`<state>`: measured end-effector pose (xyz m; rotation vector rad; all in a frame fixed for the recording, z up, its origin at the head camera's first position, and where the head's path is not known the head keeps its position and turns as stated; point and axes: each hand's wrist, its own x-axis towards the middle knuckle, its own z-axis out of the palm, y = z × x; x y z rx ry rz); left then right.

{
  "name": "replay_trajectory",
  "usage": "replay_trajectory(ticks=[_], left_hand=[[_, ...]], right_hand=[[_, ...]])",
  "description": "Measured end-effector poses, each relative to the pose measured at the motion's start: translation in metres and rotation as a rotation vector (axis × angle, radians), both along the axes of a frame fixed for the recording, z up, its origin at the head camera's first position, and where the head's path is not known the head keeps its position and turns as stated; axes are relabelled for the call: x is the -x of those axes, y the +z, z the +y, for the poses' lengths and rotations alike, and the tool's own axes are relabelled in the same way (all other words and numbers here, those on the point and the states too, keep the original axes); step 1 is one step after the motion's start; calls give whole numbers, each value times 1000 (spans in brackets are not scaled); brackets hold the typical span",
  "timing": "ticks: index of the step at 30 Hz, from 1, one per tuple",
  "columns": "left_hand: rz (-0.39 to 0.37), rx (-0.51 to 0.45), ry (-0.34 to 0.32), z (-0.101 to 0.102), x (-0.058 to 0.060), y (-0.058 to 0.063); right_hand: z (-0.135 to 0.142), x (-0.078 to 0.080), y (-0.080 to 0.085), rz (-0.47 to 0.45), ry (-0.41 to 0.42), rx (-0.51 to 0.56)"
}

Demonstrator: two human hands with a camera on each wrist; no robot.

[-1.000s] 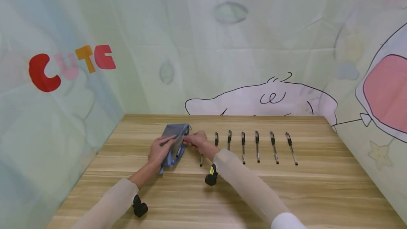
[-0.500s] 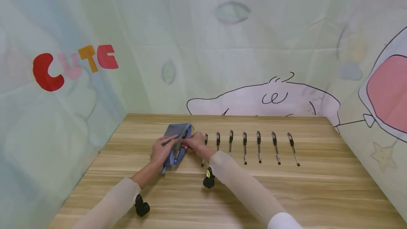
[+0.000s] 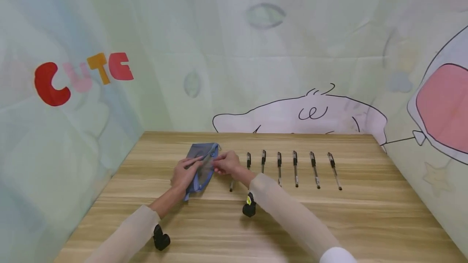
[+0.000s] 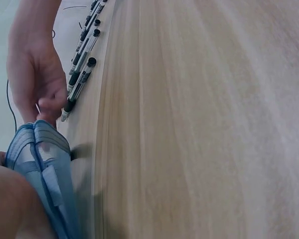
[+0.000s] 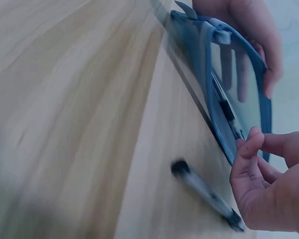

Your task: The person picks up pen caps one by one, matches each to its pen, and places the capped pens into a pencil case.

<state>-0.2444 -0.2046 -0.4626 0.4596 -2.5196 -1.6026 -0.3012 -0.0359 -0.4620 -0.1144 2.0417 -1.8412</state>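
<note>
A blue mesh pencil case [image 3: 200, 149] lies at the left of the wooden table, its zip side spread open. My left hand [image 3: 184, 173] holds it from the left, fingers over the mesh. At the opening's right edge is my right hand [image 3: 227, 162], with curled fingers and thumb pinching the rim. Through the opening, the right wrist view shows a black-and-clear pen [image 5: 227, 110] inside, its end close to the right fingertips. Just right of the case, a loose pen [image 5: 205, 189] lies on the table, partly hidden by the right arm in the head view.
Several more black-capped pens, among them one pen [image 3: 295, 169] near the middle, stand in a spaced row to the right on the table [image 3: 365, 222]. A printed cloth [image 3: 175, 104] rises behind the table and at both sides.
The pen that showed between the right fingers at the opening is now down inside the case. The right hand has drawn slightly to the right; the left hand stays on the case.
</note>
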Motion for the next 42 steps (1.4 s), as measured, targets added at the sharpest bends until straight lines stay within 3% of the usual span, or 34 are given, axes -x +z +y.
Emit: replay_trajectory(ticks=[9,15,25,31,42], left_hand=[[-28,22,-13,-16,-3,2],[-61,89,-23,-18,0,8],[-92,231,4,-6,13,12],[-101,269,2,2,17,13],[-75,385,-22,18,28,1]], right_hand=[[27,2,15,44,52,-54],[47,6,20,61,45,-94],[63,6,16,29,37,-82],[66,6,13,31,43,-114],[74,3,6,24,23,-132]])
